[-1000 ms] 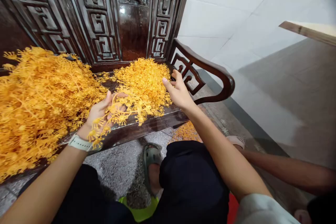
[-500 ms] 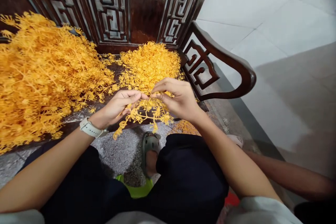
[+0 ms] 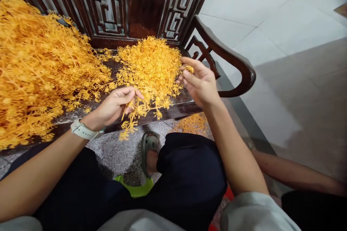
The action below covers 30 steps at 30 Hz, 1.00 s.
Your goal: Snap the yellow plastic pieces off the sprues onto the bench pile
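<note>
My left hand (image 3: 111, 107), with a pale watch (image 3: 82, 130) on the wrist, pinches a yellow plastic flower branch (image 3: 141, 110) between thumb and fingers. The branch hangs over the front edge of the dark wooden bench (image 3: 179, 110), its small spiky blossoms pointing right and down. To the right, my right hand (image 3: 202, 86) is raised beside a heap of loose yellow blossoms (image 3: 151, 65), thumb and fingers closed on a small yellow plastic blossom (image 3: 189, 69). Part of that blossom is hidden by the fingers.
A large pile of yellow branches (image 3: 46, 75) covers the bench's left side. The curved armrest (image 3: 238, 65) bounds the right end. Orange-yellow bits (image 3: 192, 123) lie on the floor below. Another person's arm (image 3: 295, 171) shows at lower right, and a green object (image 3: 137, 189) lies underneath.
My right hand has moved away from the branch, up and right, with a small blossom in its fingers. My left hand keeps the branch and has shifted slightly left. The view has shifted a little.
</note>
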Motion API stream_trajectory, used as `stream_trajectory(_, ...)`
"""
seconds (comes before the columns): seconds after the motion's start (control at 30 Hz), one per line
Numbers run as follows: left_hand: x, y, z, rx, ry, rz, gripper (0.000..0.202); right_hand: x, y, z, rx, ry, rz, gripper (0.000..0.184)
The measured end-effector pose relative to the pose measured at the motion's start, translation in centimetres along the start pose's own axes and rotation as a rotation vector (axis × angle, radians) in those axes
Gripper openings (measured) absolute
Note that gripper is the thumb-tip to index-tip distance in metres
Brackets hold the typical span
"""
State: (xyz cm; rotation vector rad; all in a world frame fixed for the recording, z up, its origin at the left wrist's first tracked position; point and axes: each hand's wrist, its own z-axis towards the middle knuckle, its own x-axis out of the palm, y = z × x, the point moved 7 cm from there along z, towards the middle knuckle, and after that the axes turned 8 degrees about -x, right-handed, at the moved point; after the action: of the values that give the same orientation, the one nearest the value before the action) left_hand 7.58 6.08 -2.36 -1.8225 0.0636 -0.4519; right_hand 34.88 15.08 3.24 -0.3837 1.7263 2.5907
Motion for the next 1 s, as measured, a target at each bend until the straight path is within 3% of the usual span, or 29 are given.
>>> stream_trajectory(0.13,0.6,-0.3,0.0,0.071,0.040,0.124,0.029,2.4,-1.4,-0.5,0.014,0.034,-0.169,0.074)
stream_trajectory(0.27,1.6,-0.1,-0.3,0.149,0.144,0.374,0.035,6.2,1.1,-1.6,-0.019,0.334,-0.064,0.051)
stream_trajectory(0.37,1.9,-0.1,-0.1,0.188,0.149,0.452,0.043,8.5,3.2,-2.8,-0.022,0.551,0.024,0.045)
stream_trajectory(0.5,2.0,-0.1,0.2,0.194,0.115,0.493,0.045,9.9,3.4,-3.5,0.017,0.669,0.094,0.043)
stream_trajectory(0.6,2.2,0.0,0.0,0.188,0.146,0.514,0.043,9.5,2.9,-2.5,-0.019,0.545,0.110,0.049)
stream_trajectory(0.8,2.3,0.0,-0.3,0.166,0.151,0.558,0.040,6.4,1.9,-0.6,-0.011,0.064,0.111,0.055)
stream_trajectory(0.93,2.9,-0.6,-0.5,0.205,0.148,0.577,0.038,4.7,0.9,0.2,-0.015,-0.083,0.134,0.048)
stream_trajectory(1.0,3.3,-0.7,-1.0,0.252,0.172,0.631,0.038,2.5,0.0,1.1,-0.036,-0.180,0.146,0.045)
